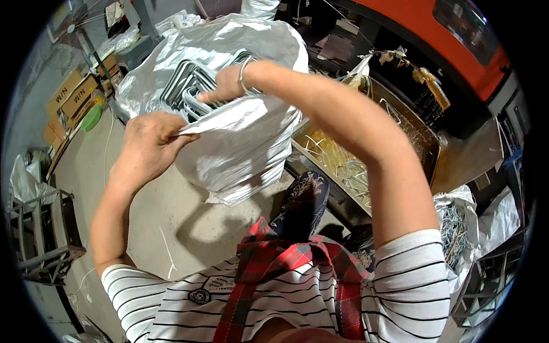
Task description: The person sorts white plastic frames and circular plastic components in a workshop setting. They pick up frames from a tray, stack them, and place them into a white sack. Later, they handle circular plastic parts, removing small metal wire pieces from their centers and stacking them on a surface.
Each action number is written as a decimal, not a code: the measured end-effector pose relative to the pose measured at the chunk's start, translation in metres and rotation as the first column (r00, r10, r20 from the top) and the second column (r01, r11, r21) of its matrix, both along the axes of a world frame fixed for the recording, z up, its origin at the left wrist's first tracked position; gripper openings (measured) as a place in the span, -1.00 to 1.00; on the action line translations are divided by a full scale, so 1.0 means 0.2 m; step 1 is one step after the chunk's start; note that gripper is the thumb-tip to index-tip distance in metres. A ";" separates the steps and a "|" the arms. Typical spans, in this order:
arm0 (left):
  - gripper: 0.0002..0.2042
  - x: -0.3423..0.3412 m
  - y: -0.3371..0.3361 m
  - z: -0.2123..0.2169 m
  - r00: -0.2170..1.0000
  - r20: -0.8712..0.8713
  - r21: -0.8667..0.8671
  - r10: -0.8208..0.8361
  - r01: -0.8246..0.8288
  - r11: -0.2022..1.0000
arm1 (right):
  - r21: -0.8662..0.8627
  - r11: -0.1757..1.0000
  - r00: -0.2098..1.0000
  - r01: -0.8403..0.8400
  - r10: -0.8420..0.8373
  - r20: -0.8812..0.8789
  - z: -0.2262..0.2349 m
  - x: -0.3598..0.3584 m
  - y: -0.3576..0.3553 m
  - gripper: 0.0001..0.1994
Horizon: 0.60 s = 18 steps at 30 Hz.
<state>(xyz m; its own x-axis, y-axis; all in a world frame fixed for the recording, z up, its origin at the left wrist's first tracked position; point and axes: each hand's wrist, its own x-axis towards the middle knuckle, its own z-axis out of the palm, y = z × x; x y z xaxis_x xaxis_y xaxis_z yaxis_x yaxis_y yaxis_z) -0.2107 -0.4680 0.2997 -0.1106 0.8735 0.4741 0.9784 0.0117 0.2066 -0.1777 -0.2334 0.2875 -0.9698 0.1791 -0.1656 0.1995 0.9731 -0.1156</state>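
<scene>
A large silvery-white woven sack (pixel 240 146) stands upright before me with its mouth wide open. Inside lie several bent metal wire frames (pixel 186 80), grey and rounded at the corners, stacked loosely together. My left hand (pixel 151 137) is closed on the near left part of the sack's rim, the fold pinched between thumb and fingers. Over the sack's mouth, my right hand (pixel 229 84) reaches in among the metal frames, a bracelet on its wrist. Motion blurs its fingers, and whether they grip a frame is unclear.
Right of the sack is an open metal tray (pixel 349 186) holding more bent wire pieces, beside a red machine (pixel 423 34). A bag of small metal parts (pixel 454 228) stands at the right. Cardboard boxes (pixel 74 97) and a green basin (pixel 91 117) lie left. A dark metal rack (pixel 46 234) stands lower left.
</scene>
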 end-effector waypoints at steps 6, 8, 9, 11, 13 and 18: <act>-0.87 0.05 -0.11 0.03 0.999 0.019 0.164 0.033 -0.036 0.986 | -0.418 0.898 0.732 -0.139 -0.191 -0.654 0.54 0.48 0.20 -0.57; -0.86 0.19 0.05 0.01 0.997 0.027 0.276 -0.068 0.058 0.959 | -0.312 0.947 0.662 0.073 -0.280 -0.695 0.55 0.93 0.37 -0.57; -0.89 0.27 0.07 0.00 0.999 -0.016 0.362 -0.029 0.033 0.932 | -0.283 0.944 0.648 0.168 -0.322 -0.690 0.47 1.02 0.48 -0.57; -0.89 0.47 0.03 -0.02 0.999 0.039 0.571 0.034 -0.050 0.820 | -0.265 0.892 0.634 0.367 -0.449 -0.630 0.39 1.24 0.63 -0.57; -0.80 0.50 0.01 -0.09 0.948 0.063 0.645 -0.313 0.201 0.738 | 0.033 0.816 0.717 0.577 -0.486 -0.501 0.29 1.58 0.80 -0.59; -0.72 0.92 0.49 -0.25 0.686 0.230 0.457 -0.690 0.550 0.699 | 0.272 0.610 0.658 0.744 -0.739 -0.143 -0.39 2.49 1.31 -0.59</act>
<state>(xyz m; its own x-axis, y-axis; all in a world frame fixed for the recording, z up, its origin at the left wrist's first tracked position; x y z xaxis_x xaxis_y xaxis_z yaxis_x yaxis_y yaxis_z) -0.0261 -0.3707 0.2502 0.1793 0.5985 0.7808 0.5790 -0.7059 0.4081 0.3196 0.0295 0.2098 -0.4858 0.8736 0.0301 0.8688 0.4788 0.1266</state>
